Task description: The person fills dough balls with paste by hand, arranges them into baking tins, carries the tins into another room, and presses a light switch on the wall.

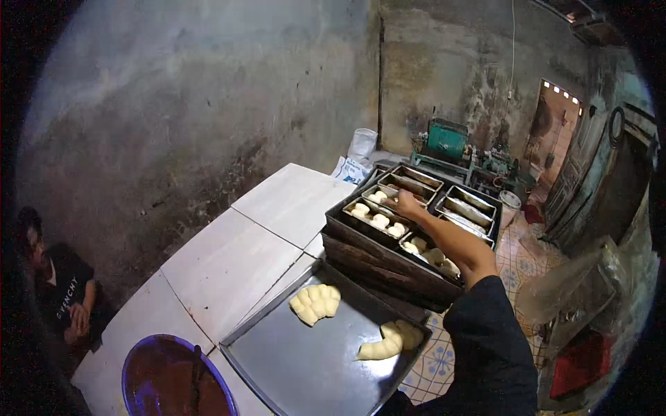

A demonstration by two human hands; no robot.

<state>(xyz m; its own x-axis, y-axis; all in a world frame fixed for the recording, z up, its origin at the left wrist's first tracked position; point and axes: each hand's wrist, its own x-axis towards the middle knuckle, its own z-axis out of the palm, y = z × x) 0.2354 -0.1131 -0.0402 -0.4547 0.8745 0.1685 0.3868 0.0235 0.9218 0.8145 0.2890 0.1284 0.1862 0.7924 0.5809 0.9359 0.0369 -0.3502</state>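
My right hand (408,204) reaches far out over a loaf pan in the dark stacked trays, with its fingers bent down into it. What they hold, if anything, is hidden. Small pale dough pieces (379,197) lie in that pan beside my fingers. The nearer loaf pan holds a row of dough balls (379,221), and under my forearm more dough (433,256) fills another pan. Closer to me, a large metal tray (298,360) carries a cluster of joined dough lumps (315,304) and a curved dough strip (383,347). My left hand is out of view.
White tiles (229,253) cover the table. A purple-rimmed basin (125,378) with a dark-handled tool stands at the lower left, near a seated person (66,298). Bare loaf pans (466,211) sit right of my hand. Behind are a green machine (447,141) and a white bucket (510,201).
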